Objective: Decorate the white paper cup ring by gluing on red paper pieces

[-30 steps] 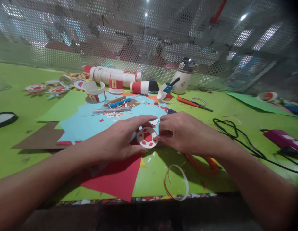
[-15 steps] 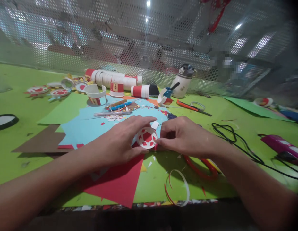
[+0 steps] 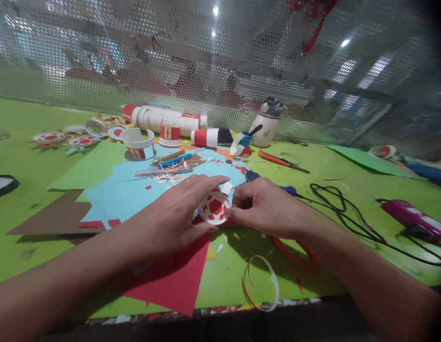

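A small round white paper disc (image 3: 214, 208) with red paper pieces on its face is held between my hands near the middle of the view. My left hand (image 3: 170, 209) curls round its left side, with the thumb below and fingers above. The thumb and fingertips of my right hand (image 3: 265, 207) pinch at the disc's right edge. A small white paper piece (image 3: 227, 188) shows just above the disc. Red paper (image 3: 170, 285) lies under my left hand, and blue paper (image 3: 117, 190) spreads behind it.
Paper cups (image 3: 169, 135) and decorated discs (image 3: 49, 138) stand at the back. Pens (image 3: 174, 160) lie on the blue paper. A bottle (image 3: 265, 124), an orange cutter (image 3: 273, 157), black cable (image 3: 348, 221) and a magenta glue gun (image 3: 414, 218) are to the right; curled strips (image 3: 276, 285) lie in front.
The view has shifted slightly, moving the table items a little left. Both hands keep nearly the same hold on the disc.
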Available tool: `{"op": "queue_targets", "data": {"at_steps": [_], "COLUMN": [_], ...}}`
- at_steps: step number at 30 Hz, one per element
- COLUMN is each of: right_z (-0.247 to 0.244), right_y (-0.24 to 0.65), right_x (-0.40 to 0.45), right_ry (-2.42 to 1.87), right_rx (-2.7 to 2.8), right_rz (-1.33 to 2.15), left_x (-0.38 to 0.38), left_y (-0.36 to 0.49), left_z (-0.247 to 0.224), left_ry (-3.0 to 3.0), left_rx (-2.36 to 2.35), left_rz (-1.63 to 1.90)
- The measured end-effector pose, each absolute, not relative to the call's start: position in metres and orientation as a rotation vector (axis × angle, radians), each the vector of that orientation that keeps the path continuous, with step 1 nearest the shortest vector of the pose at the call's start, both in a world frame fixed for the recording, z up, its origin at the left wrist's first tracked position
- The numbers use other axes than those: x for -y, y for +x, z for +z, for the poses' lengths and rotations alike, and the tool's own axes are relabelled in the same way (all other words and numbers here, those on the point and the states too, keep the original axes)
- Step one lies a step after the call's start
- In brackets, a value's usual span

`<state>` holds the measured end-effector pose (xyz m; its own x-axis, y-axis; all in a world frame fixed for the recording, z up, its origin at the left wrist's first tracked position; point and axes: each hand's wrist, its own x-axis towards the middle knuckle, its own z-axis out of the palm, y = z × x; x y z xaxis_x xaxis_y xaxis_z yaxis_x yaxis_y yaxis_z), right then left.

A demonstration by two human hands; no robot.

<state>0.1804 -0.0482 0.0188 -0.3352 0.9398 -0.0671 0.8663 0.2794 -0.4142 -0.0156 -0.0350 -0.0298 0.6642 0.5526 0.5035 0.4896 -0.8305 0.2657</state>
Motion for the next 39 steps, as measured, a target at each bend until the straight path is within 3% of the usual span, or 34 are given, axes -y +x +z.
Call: {"op": "queue_targets", "data": {"at_steps": [39], "right_z": [0.0136], "right_y": [0.1811], "right_x": [0.0465], "right_ry": [-1.664], "right_rx": [2.065], "right_rz": [0.896], "left_x": [0.0355], "left_y": [-0.0188], "left_z": [-0.0296], "left_ry": [2.681], "left_rx": [-0.878], "left_rz": [0.921]}}
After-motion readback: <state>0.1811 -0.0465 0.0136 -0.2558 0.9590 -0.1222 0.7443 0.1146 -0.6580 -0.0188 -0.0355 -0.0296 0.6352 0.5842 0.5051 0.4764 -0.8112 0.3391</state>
